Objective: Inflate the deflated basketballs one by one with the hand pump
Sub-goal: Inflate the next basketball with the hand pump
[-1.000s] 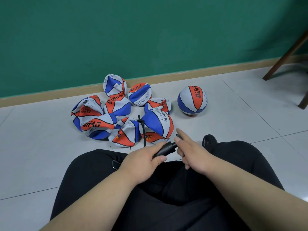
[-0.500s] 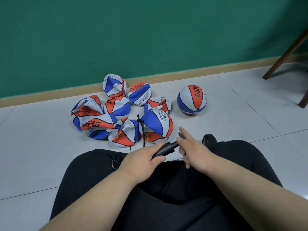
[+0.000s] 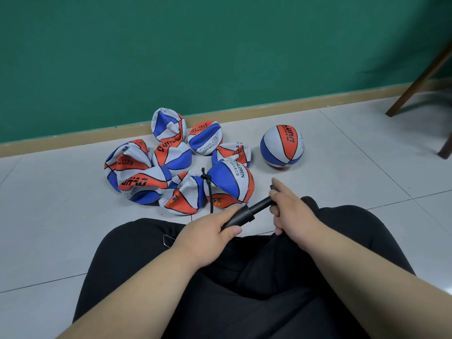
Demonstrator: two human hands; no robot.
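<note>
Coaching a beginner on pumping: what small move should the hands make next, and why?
Probably push the right hand toward the left hand, driving the rod into the pump: the rod shows extended, and the hose leads to a dented ball.

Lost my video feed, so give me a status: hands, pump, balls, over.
Left hand grips the pump barrel, right hand on its handle. Hose runs to the nearest ball, partly filled. One round ball off to the side; nothing blocking.
</note>
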